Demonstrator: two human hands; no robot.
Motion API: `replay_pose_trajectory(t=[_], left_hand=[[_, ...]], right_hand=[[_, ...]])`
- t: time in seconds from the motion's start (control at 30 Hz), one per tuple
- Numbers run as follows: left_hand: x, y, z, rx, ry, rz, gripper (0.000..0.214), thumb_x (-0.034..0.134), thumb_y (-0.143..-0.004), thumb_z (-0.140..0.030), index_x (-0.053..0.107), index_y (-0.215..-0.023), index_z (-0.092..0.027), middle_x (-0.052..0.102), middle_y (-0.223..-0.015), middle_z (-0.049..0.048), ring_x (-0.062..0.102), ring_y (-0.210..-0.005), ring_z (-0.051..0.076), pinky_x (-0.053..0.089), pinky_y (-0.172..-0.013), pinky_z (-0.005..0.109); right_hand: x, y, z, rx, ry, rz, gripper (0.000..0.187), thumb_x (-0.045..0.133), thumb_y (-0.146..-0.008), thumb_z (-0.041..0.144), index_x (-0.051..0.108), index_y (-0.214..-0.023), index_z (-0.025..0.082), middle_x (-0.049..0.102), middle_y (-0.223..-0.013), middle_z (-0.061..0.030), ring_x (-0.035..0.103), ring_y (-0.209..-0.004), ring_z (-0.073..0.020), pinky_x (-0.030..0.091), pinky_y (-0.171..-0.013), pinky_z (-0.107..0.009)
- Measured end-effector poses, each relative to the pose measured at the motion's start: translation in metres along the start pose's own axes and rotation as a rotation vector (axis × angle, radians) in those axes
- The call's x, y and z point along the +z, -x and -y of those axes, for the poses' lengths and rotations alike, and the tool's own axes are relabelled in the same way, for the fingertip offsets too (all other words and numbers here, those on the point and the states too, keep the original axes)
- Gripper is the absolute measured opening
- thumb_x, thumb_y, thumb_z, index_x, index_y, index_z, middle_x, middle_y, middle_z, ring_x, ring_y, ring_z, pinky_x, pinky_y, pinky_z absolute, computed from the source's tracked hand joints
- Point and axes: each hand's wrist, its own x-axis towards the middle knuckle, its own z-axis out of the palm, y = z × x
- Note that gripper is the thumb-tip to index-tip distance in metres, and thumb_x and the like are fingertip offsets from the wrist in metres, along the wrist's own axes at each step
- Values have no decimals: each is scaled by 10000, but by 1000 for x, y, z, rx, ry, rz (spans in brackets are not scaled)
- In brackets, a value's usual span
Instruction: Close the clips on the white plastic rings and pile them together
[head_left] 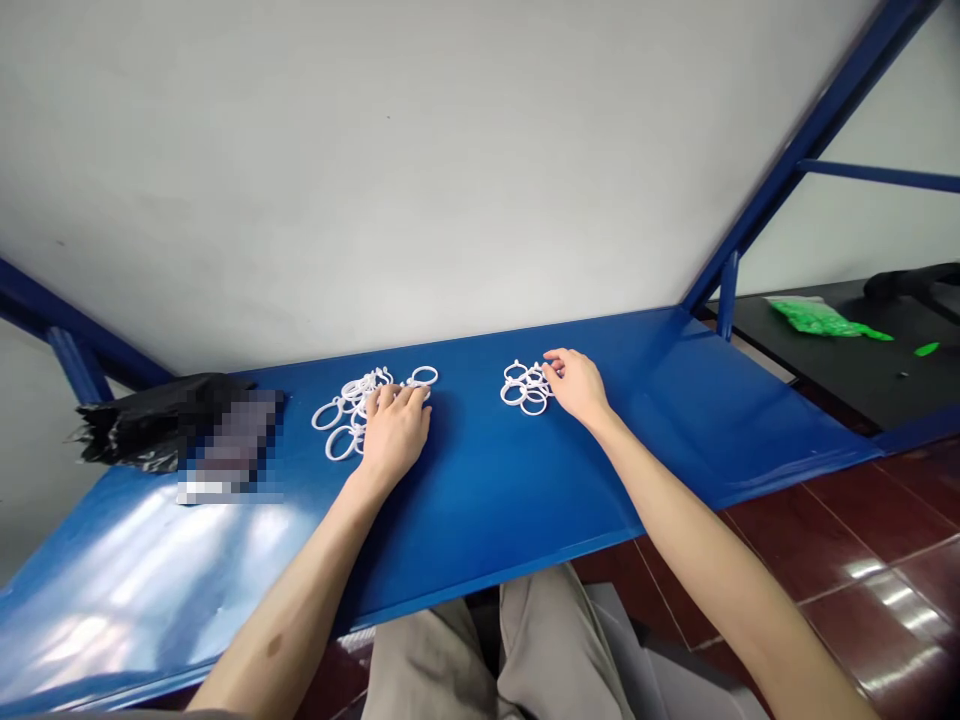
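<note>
Two heaps of white plastic rings lie on a blue table (487, 480). My left hand (394, 430) lies palm down on the larger left heap (352, 405), its fingers stretched over the rings. My right hand (577, 385) rests at the right edge of the smaller heap (523, 388); its fingertips touch the rings and its fingers are loosely curved. Neither hand is lifting a ring.
A crumpled black plastic bag (150, 420) lies at the table's left end, with a blurred patch beside it. Blue frame posts (787, 170) rise behind the table on the right. A second, black table (840, 360) at the far right carries a green bag (814, 317).
</note>
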Motion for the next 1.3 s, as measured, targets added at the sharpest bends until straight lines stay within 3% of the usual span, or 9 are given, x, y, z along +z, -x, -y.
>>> replay_pose_trajectory(t=[0.27, 0.43, 0.6, 0.7, 0.8, 0.97, 1.07, 1.17, 1.3], left_hand=[[-17, 3, -12, -19, 220, -192, 164, 490, -931, -206, 578, -1069, -199, 711, -949, 78, 611, -945, 268, 427, -885, 443], [-29, 7, -27, -5, 383, -311, 125, 526, -898, -158, 531, -1012, -210, 654, -887, 38, 611, -825, 199, 471, -767, 336], [-33, 12, -39, 313, 326, -295, 133, 550, -962, -180, 582, -1083, -226, 701, -933, 32, 613, -903, 193, 468, -798, 322], [-32, 15, -38, 442, 248, -235, 209, 505, -984, -143, 632, -1104, -257, 734, -902, 16, 612, -958, 207, 447, -816, 338], [-32, 15, -35, 475, 217, -173, 322, 442, -985, -83, 658, -1111, -285, 758, -934, 4, 609, -956, 210, 433, -800, 347], [-36, 14, -40, 382, 293, -177, 243, 488, -965, -110, 654, -1072, -252, 756, -1001, 22, 611, -944, 215, 462, -812, 357], [-36, 14, -46, 302, 400, -198, 111, 553, -950, -187, 630, -1020, -228, 738, -970, 34, 624, -945, 207, 493, -850, 351], [-34, 14, -51, 73, 472, -227, 106, 588, -938, -295, 609, -997, -210, 716, -939, 46, 644, -888, 199, 511, -807, 341], [-34, 13, -53, -244, 670, 12, 260, 569, -935, -451, 642, -996, -209, 729, -886, 32, 664, -770, 185, 510, -718, 318]], right_hand=[[-3, 3, 7, -44, -7, -100, 226, 568, -940, 311, 699, -1086, 198, 709, -941, -79, 592, -959, -281, 495, -844, -416], [-10, 14, 29, -203, -88, -184, 209, 571, -960, 307, 706, -1081, 204, 701, -952, -78, 582, -980, -271, 498, -888, -426], [-6, 40, 63, -347, -395, 139, 246, 581, -979, 389, 677, -1130, 221, 704, -990, -49, 647, -864, -185, 544, -783, -335], [1, 51, 75, -316, -559, 357, 264, 574, -978, 392, 636, -1173, 225, 712, -972, -35, 662, -763, -147, 548, -702, -295], [6, 56, 78, -234, -665, 437, 213, 584, -946, 305, 578, -1138, 214, 693, -857, -5, 663, -706, -138, 543, -683, -291], [7, 58, 78, -201, -720, 465, 384, 608, -872, 202, 503, -1241, 222, 630, -763, 51, 629, -674, -127, 535, -688, -288], [8, 60, 79, -228, -721, 470, 344, 567, -913, 218, 567, -1257, 223, 626, -776, 41, 637, -681, -120, 552, -708, -292], [10, 60, 79, -167, -787, 444, 285, 560, -936, 251, 616, -1212, 205, 670, -841, 6, 682, -706, -129, 588, -710, -298], [13, 61, 78, -78, -908, 426, 322, 590, -955, 346, 590, -1245, 205, 705, -887, -18, 721, -727, -146, 624, -696, -307]])
